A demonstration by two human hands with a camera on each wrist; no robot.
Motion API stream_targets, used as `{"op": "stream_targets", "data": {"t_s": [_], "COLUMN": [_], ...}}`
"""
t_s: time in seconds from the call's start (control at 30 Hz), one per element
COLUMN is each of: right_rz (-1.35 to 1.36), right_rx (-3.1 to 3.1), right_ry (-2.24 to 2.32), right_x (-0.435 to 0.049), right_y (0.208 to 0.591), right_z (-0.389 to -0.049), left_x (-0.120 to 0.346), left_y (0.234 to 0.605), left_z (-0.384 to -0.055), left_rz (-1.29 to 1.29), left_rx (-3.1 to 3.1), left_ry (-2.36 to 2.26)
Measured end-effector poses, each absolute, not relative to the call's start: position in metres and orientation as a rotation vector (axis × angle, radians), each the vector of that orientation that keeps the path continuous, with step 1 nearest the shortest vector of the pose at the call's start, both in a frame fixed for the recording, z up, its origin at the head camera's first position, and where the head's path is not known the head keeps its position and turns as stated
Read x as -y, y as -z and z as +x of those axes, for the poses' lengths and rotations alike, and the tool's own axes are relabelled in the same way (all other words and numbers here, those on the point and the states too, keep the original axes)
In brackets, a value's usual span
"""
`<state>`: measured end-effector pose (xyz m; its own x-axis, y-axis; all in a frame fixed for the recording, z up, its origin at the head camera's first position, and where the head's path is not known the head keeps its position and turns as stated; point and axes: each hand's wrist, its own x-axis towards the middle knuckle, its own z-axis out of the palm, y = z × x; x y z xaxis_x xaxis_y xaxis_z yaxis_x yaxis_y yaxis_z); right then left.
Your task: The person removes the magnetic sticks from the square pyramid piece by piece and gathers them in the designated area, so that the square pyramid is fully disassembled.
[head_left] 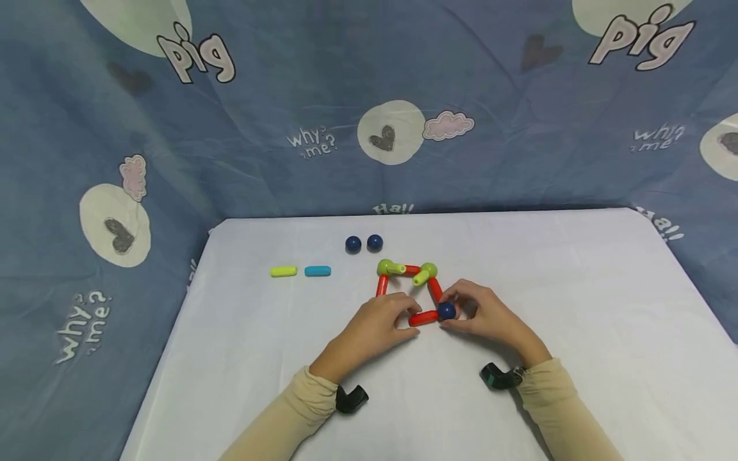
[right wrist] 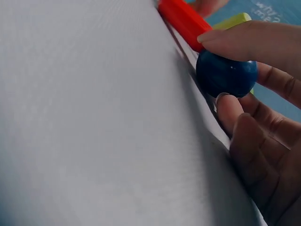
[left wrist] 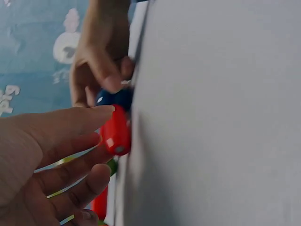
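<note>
My right hand [head_left: 484,314] pinches a dark blue ball [right wrist: 226,74] between its thumb and fingers. One end of a red rod [head_left: 424,318] meets the ball. Around that rod's other end my left hand [head_left: 377,323] is spread loosely; its thumb appears apart from the rod in the head view. A second red rod [head_left: 435,290] runs from near the blue ball to a green ball [head_left: 428,269]. Another green ball [head_left: 385,267] joins further red rods, one partly hidden by my left hand. A light green rod [head_left: 396,269] sticks out from this ball, and another [head_left: 421,278] from its neighbour.
Two dark blue balls, one left [head_left: 353,244] and one right [head_left: 375,242], sit near the back of the white table [head_left: 259,346]. A yellow-green rod [head_left: 284,271] and a light blue rod [head_left: 318,271] lie left of the joined pieces. Patterned cloth [head_left: 259,173] hangs behind.
</note>
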<state>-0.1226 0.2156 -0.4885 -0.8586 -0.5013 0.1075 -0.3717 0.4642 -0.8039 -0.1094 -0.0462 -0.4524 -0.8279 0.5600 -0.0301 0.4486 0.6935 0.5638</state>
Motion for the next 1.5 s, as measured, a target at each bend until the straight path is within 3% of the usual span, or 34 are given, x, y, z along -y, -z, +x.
{"op": "stream_targets", "data": {"t_s": [0.63, 1.5], "right_rz": [-0.780, -0.723], "right_rx": [-2.445, -2.436], "right_ry": [1.502, 1.530], "right_x": [-0.219, -0.224], "right_y": [0.497, 0.501], "right_z": [-0.131, -0.127], "left_x": [0.037, 0.049], "left_y": [0.468, 0.456], "left_z": [-0.111, -0.112], "left_rz": [0.805, 0.805], "left_rx": [-2.732, -2.706], "left_ry": [-0.810, -0.700]}}
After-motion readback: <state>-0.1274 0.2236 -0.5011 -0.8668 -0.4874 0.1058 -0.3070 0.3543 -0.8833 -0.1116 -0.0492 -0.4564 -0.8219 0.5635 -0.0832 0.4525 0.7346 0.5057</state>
